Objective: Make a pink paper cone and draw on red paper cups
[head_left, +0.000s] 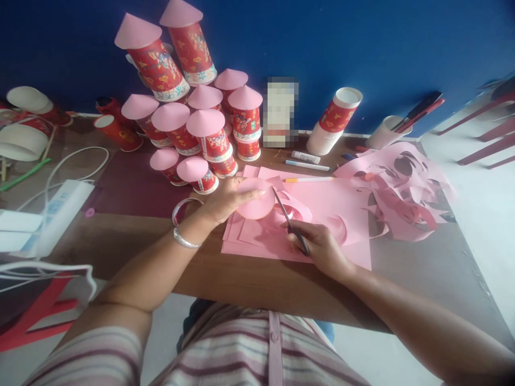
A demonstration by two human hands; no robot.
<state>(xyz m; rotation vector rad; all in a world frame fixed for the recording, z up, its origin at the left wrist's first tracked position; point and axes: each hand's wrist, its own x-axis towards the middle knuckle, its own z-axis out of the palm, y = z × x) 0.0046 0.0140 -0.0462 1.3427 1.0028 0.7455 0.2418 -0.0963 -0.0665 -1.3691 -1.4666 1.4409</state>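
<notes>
Marker [308, 180] on pink sheets [332, 202] | scraps [424, 194] beside | coned cups [212, 143] behind | left hand [226, 201] grasping disc [254, 209], right hand [321, 245] scissors [298, 236]

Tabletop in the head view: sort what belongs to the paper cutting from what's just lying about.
Belongs to the cutting:
Pink paper disc, in the left hand
Scissors, in the right hand
Pink sheets under the hands
Pink offcuts
Cone-topped red cups, probably, by their matching pink

Seemingly just lying about:
Green stick
White-and-blue block at the left
</notes>
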